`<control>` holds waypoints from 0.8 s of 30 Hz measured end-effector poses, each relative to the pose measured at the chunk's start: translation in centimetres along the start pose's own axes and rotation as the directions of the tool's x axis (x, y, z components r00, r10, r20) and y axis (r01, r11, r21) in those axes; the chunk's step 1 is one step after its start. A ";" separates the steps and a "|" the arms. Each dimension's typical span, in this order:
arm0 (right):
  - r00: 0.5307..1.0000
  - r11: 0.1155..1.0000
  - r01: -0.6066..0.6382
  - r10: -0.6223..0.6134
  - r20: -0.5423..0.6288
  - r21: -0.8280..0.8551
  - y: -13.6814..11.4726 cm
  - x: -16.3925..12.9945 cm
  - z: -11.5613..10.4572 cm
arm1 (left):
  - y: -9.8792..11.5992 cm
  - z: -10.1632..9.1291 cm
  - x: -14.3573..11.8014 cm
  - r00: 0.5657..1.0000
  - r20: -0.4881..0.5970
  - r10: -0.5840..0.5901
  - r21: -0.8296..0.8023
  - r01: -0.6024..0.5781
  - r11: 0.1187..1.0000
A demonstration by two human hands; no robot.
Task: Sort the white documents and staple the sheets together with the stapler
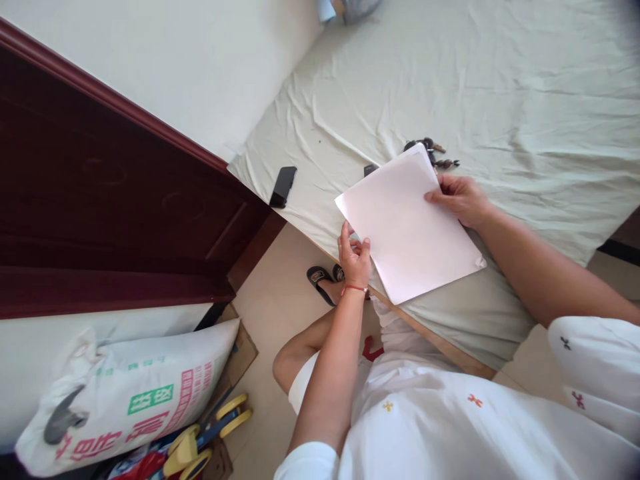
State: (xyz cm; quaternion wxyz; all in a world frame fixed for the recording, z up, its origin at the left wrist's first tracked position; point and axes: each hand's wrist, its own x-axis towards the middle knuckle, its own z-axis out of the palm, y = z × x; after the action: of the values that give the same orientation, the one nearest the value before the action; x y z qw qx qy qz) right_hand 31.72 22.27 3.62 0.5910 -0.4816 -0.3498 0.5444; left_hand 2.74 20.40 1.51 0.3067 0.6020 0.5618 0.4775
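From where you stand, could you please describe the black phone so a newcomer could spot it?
Find the pale sheet-covered bed. Near its corner by the dark wooden headboard lies the black phone, flat, left of the white paper. Unlike the keys, it is one smooth slab.

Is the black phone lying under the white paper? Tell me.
No, the black phone lies bare on the bed sheet, well apart from the white paper.
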 end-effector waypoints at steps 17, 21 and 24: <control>0.997 0.996 0.037 -0.032 -0.067 0.078 -0.6 0.0 0.4 | -0.2 -0.3 0.2 0.990 0.124 -0.070 -0.113 0.084 0.990; 0.996 0.994 0.051 -0.044 -0.080 0.094 -0.4 0.1 0.4 | 0.4 -0.9 0.0 0.959 0.284 -0.028 -0.091 0.056 0.994; 0.994 0.995 0.081 -0.077 -0.072 0.061 0.0 0.2 0.5 | 0.3 -0.9 0.0 0.965 0.254 -0.064 -0.092 0.089 0.992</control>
State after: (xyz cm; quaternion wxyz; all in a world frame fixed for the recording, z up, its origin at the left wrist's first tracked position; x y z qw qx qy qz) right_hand 31.25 22.54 3.81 0.6391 -0.4667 -0.3302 0.5145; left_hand 2.05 20.23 2.12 0.4238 0.6187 0.5162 0.4137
